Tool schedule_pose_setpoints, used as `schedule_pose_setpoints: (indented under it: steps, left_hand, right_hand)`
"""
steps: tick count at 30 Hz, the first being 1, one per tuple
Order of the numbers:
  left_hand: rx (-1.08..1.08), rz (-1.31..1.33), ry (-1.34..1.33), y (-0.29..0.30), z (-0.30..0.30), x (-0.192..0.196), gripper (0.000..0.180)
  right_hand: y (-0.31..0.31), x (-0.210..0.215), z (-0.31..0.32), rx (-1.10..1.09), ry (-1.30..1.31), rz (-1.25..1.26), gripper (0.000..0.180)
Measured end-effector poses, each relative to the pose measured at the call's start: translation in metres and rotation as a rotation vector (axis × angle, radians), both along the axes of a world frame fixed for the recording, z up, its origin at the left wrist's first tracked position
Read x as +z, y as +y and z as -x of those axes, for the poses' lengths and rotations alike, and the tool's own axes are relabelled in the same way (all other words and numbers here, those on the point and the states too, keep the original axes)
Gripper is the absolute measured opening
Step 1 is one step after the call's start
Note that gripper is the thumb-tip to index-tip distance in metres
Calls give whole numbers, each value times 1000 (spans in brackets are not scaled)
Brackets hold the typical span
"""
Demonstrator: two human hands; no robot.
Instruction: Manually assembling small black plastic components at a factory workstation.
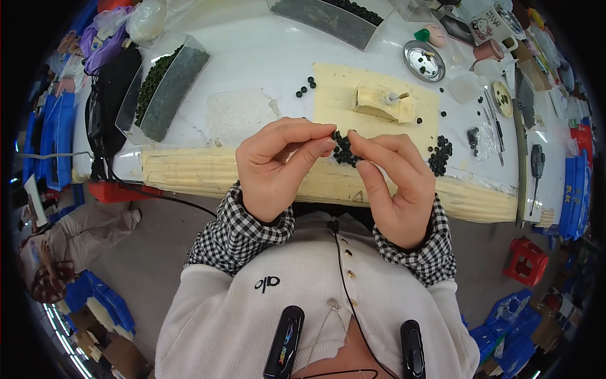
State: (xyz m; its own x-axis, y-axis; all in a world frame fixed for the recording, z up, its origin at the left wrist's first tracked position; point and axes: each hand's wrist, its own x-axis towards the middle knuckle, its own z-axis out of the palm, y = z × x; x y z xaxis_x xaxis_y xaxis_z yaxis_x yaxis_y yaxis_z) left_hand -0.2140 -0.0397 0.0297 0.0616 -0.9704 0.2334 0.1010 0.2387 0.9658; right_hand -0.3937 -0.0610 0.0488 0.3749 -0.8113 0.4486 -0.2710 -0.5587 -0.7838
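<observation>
- Left hand (271, 161) on my feed: thumb and forefinger tips close together, with a dark bit right at them; I cannot tell whether they grip it.
- Right hand (401, 189): thumb held apart from the forefinger, whose tip is beside the pieces; I cannot tell whether it has hold of 1.
- Between the 2 hands I see a heap of small black round pieces (345, 153), near the padded yellow front edge (252, 174) of the white worktable (252, 63).
- Beyond the hands, a pale yellow sheet (328, 79) lies flat, bearing a yellow block (375, 104) with a metal pin (399, 98) sticking out.
- To the right of the right hand I have a 2nd heap of black pieces (440, 156); 4 loose pieces (303, 90) lie left of the sheet's far part.
- Farther off stand 2 clear bins, 1 at the left (180, 91) and 1 at the far edge (322, 19), both holding dark pieces.
- Right of the block, near the sheet, I make out a round metal dish (415, 58).
</observation>
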Motion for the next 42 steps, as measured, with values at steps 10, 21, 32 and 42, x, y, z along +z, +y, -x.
schedule_pose_setpoints:
  steps: [10,21,32,42]
  left_hand:
    - [17,53,-90,2,1,0,20]
    - [42,58,-201,0,1,-2,17]
    - [317,57,-878,-22,-42,-16,11]
    - [248,63,-726,-18,-25,-11,12]
  right_hand:
    - [4,-8,-3,56,-45,-5,35]
    - [5,-12,0,49,-37,-27,35]
    - [30,79,28,455,-903,604,24]
    - [30,78,1,459,-1056,713,9]
